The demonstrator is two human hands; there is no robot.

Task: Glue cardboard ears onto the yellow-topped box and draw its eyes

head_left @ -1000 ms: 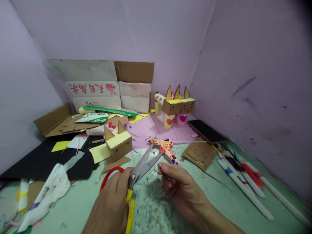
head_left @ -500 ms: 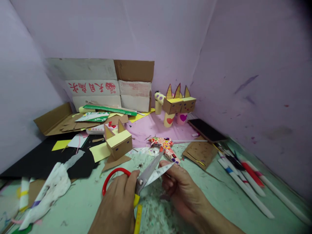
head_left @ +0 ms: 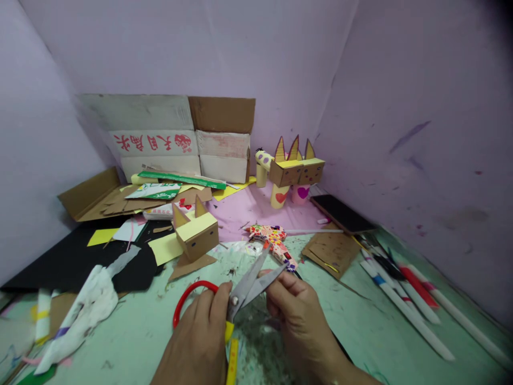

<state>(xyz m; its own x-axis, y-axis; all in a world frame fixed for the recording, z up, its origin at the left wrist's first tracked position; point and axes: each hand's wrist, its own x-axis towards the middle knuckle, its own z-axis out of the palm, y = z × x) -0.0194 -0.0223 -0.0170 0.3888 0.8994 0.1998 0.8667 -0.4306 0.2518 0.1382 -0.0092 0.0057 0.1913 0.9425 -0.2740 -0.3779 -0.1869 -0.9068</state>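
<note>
A pair of scissors (head_left: 244,291) with red and yellow handles is gripped in my left hand (head_left: 196,334), blades pointing up and to the right, spread partly apart. My right hand (head_left: 298,307) is closed beside the right blade, its thumb and fingers pinched near the tip. Whatever lies between those fingers is too small or hidden to make out. Just beyond the blades lies a flower-patterned hot glue gun (head_left: 274,240). Farther left sits a cardboard box head (head_left: 198,235) with two pointed ears and drawn eyes.
Two finished-looking cardboard heads on paper tubes (head_left: 296,174) stand at the back. A dark phone-like slab (head_left: 342,214), cardboard piece (head_left: 331,251) and several rolled white sticks (head_left: 409,310) lie right. Cardboard scraps (head_left: 136,203), black sheet (head_left: 80,256) and white crumpled material (head_left: 88,310) fill the left.
The right blade has tilted and no longer shows its bright white face. My right hand has shifted slightly downward and stays closed near the tip. The whole view has moved a little.
</note>
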